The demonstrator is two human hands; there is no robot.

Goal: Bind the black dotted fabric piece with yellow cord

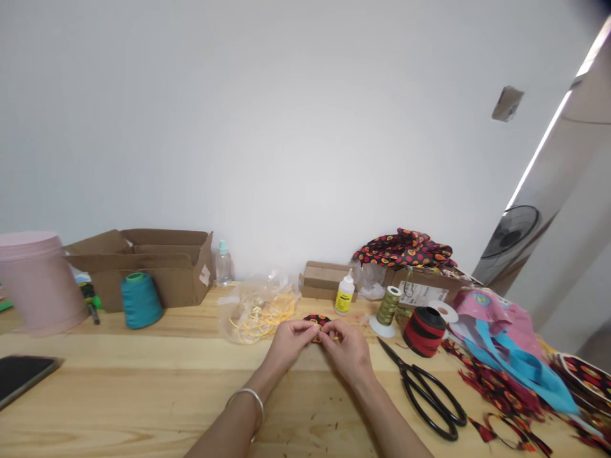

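Both hands meet over the middle of the wooden table. My left hand (292, 342) pinches the left edge of a small dark patterned fabric piece (317, 319), and my right hand (349, 348) pinches its right side. Red and yellow spots show on the fabric; its lower part is hidden behind my fingertips. Just left of the hands lies a clear plastic bag with yellow cord (262, 318). A white glue bottle with a yellow label (344, 294) stands behind the right hand. Black scissors (424, 388) lie to the right of it.
An olive thread spool (388, 306) and a red-and-black roll (424, 332) stand at right, beside blue ribbon (525, 375) and fabric scraps (501, 388). At left are a teal thread cone (140, 301), a cardboard box (181, 280), a pink bucket (42, 286) and a phone (23, 375).
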